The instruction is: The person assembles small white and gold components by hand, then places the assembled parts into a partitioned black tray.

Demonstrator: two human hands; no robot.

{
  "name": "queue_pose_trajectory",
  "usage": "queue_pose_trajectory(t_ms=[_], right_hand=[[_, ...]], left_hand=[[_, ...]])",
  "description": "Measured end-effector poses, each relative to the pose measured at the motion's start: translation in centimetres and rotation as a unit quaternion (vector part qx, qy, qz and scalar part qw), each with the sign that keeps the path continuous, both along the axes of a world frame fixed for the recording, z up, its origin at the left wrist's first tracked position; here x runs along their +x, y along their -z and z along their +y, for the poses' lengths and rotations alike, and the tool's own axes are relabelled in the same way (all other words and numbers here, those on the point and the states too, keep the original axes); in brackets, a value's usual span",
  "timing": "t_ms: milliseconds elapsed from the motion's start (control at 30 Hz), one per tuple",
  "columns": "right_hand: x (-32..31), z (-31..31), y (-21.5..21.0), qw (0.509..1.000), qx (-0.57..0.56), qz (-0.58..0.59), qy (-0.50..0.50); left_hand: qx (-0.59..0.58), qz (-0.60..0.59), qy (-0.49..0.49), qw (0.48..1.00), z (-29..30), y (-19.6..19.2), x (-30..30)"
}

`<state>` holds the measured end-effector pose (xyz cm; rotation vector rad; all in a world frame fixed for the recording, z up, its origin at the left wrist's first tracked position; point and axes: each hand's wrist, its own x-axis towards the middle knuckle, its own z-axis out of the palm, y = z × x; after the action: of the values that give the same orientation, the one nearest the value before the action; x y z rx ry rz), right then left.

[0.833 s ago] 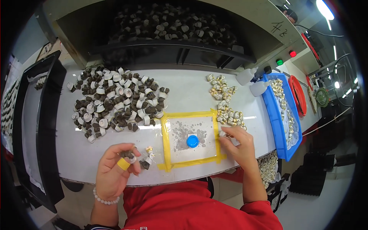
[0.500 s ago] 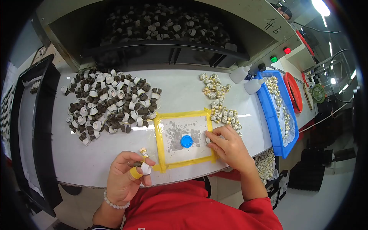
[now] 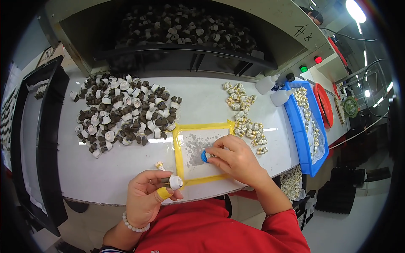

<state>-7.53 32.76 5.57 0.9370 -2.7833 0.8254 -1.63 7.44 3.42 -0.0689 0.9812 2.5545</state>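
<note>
My left hand (image 3: 143, 196), with yellow tape round one finger, pinches a small white-and-dark-brown moulded piece (image 3: 176, 182), its white cup-like end facing right. Just beyond those fingers a small figurine (image 3: 160, 165) with a pale yellow top stands on the table. My right hand (image 3: 236, 159) has its fingertips closed at a round blue cap (image 3: 203, 156), holding a small white piece (image 3: 209, 155) against or over it; the fingers hide most of this piece. The cap sits on a clear, grey-smudged sheet (image 3: 190, 135) framed with yellow tape.
Dark-and-white pieces (image 3: 126, 111) lie heaped at left, white-and-gold pieces (image 3: 244, 114) at right. Two white squeeze bottles (image 3: 266, 84) stand near a blue tray (image 3: 301, 137). A machine opening (image 3: 185, 61) holds more pieces. A black tray (image 3: 44, 139) stands at far left.
My right hand has moved left from the sheet's right edge to the blue cap with the small white piece. My left hand has shifted slightly right, turning its piece's white end toward the right.
</note>
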Motion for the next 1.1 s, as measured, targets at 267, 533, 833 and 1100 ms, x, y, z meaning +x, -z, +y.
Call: queue_pose_trajectory(t_ms=[267,533,833,1100], right_hand=[[0.6,0.0,0.1,0.997,-0.049,-0.041,0.039],[1.0,0.1,-0.9,0.989,-0.109,-0.072,0.065],[2.6,-1.5,-1.8,0.913,-0.329,-0.24,-0.005],[3.0,-2.0,-1.8,0.919,-0.307,-0.247,0.0]], left_hand=[[-0.011,-0.004,-0.001,1.0,0.9,-0.2,-0.1],[-0.053,-0.01,-0.018,0.998,2.2,-0.7,0.1],[-0.022,0.035,0.003,0.999,2.2,0.1,0.4],[-0.049,0.035,-0.013,0.998,2.8,0.4,0.7]])
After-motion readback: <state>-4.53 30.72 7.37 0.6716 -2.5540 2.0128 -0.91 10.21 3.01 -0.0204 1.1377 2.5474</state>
